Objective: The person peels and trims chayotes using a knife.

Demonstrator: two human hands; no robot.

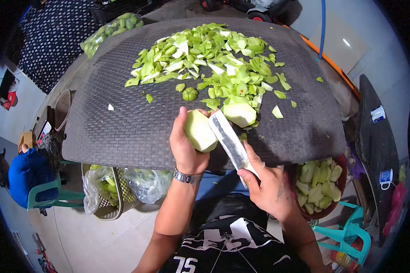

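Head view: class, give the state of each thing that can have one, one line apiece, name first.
Left hand: closed around held vegetable
Held vegetable: peeled where visible
Right hand: closed on flat tool
Flat tool: dark-streaked
Second vegetable: peeled, lying down
Peelings: heaped, some scattered
Tub: well filled

A dark woven-look table (109,132) is standing over a pale tiled floor (109,232), and green plastic chairs (351,234) are sitting to its left and right. A pale wall (389,54) is rising on the right, an orange pipe (325,59) is slanting nearby, and light (346,42) is glinting at upper right.
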